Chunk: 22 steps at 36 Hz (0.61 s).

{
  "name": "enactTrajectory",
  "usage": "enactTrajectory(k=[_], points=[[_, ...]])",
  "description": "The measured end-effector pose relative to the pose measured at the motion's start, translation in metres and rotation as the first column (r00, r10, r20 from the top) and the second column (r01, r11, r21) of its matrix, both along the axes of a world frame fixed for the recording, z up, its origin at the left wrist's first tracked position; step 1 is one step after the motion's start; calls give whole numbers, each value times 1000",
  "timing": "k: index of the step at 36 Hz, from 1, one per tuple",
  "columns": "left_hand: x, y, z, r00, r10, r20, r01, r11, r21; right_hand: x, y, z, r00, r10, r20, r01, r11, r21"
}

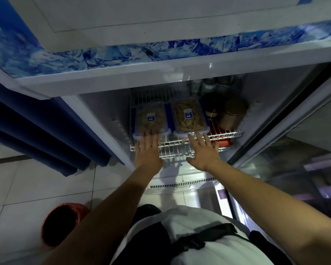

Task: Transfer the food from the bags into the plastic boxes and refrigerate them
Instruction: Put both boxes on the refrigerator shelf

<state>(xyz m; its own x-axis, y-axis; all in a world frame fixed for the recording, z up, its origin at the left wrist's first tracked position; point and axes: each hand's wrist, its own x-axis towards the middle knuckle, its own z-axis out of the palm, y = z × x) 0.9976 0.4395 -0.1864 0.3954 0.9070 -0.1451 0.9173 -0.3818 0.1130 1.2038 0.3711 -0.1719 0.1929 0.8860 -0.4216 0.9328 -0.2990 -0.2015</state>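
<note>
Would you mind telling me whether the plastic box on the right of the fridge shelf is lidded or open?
Lidded. The right plastic box has a clear, blue-edged lid bearing a label, with food visible through it.

Both bare arms stretched straight out in front, reaching forward and down toward the wire shelf (182, 143)

Left hand (148, 150) flat, palm down, fingers straight and a little spread, fingertips at the front edge of the shelf, toward its left end

Right hand (203, 150) also flat, palm down, fingers straight and spread wide, thumb sticking out to the left, fingertips at the front edge of the shelf, toward its middle

Hands side by side with a gap between them, not touching each other

Nothing gripped in either hand

Wrists straight, in line with the forearms
</note>
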Motion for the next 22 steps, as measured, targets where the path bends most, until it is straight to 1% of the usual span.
enactTrajectory(k=[3, 7, 12, 18, 22], points=[[7, 7, 2, 999, 36, 3, -36, 999, -15, 1, 5, 0, 1000, -12, 21, 11, 1000, 24], [12, 12, -2, 997, 28, -68, -34, 995, -96, 2, 9, -1, 998, 1, 67, -5, 999, 54], [15, 11, -1, 997, 66, -33, -68, 994, -87, 2, 11, -3, 998, -6, 61, 2, 998, 62], [12, 5, 5, 996, 55, -74, -60, 995, -75, 1, 8, -7, 998, -1, 58, -2, 999, 54], [9, 7, 9, 994, 22, -104, -33, 994, -101, 2, 6, -5, 998, 16, 65, -18, 999, 37]])
